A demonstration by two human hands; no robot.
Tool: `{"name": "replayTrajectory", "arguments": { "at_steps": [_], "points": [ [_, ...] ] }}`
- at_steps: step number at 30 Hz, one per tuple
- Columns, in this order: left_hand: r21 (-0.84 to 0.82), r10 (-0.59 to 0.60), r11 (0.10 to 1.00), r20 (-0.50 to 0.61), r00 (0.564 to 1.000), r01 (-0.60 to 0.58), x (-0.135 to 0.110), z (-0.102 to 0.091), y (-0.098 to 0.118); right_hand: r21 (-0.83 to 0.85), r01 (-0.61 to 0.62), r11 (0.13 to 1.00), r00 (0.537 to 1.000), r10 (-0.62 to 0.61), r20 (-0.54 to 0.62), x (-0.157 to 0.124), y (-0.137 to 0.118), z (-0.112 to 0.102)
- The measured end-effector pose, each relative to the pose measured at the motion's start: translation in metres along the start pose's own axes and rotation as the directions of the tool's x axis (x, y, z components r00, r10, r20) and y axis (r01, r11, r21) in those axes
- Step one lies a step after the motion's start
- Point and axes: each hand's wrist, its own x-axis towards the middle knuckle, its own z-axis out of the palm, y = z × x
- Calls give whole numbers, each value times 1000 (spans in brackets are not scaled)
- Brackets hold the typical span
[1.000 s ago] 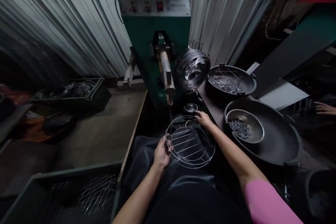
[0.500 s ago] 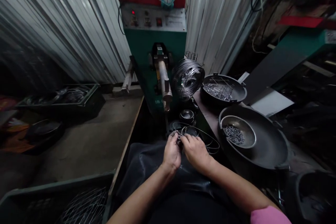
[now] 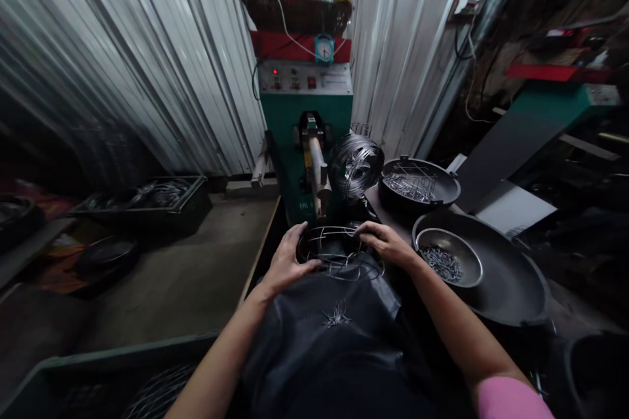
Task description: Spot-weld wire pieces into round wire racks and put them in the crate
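A round wire frame (image 3: pixel 337 230) with thin rings and crosspieces stands between my hands, in front of the machine's welding arm (image 3: pixel 319 170). My left hand (image 3: pixel 287 260) curves round its left side, thumb toward me and fingers on the far rim. On the right side, the bent fingers of my right hand (image 3: pixel 390 245) grip the upper rim. The frame's lower part blends into the dark background. Just below lies a dark apron (image 3: pixel 295 334) over my lap, bearing a small bunch of short wires (image 3: pixel 337 316).
The green machine (image 3: pixel 280 121) rises ahead, with a wire coil (image 3: pixel 357 163) at its right. Pans stand right: one with wire pieces (image 3: pixel 410 186), another large pan (image 3: pixel 514 275) holding a metal bowl (image 3: pixel 476 268) of short pieces. Green crates (image 3: pixel 194 193) (image 3: pixel 54 366) are left.
My hands have moved apart from a close pinch over loose wire rings to opposite sides of the round wire frame. The view has tilted up, showing a shelf above the machine.
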Motion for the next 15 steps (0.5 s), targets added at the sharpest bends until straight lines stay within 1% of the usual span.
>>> {"name": "replayTrajectory", "arguments": {
  "at_steps": [1, 3, 5, 7, 10, 15],
  "points": [
    [-8, 3, 1000, 46, 999, -3, 4, -3, 1, 32, -10, 999, 1000, 10, -1, 1, -2, -1],
    [-94, -8, 995, 118, 993, 19, 10, -5, 5, 89, -30, 996, 999, 32, -24, 4, -1, 1],
    [-190, -29, 980, 141, 990, 56, 13, -3, 8, 133, -43, 990, 996, 53, -68, 8, 8, 4],
    [-218, -53, 973, 110, 993, 76, 14, 2, 9, 161, -36, 986, 993, 54, -109, 15, 20, 9],
    [-154, -65, 985, 64, 996, 75, 18, 8, 4, 165, -8, 986, 990, 31, -134, 26, 37, 15],
    [-132, -101, 986, 39, 994, 106, 34, 9, -9, 73, 28, 997, 980, -13, -197, 39, 47, 24]
  ]
}}
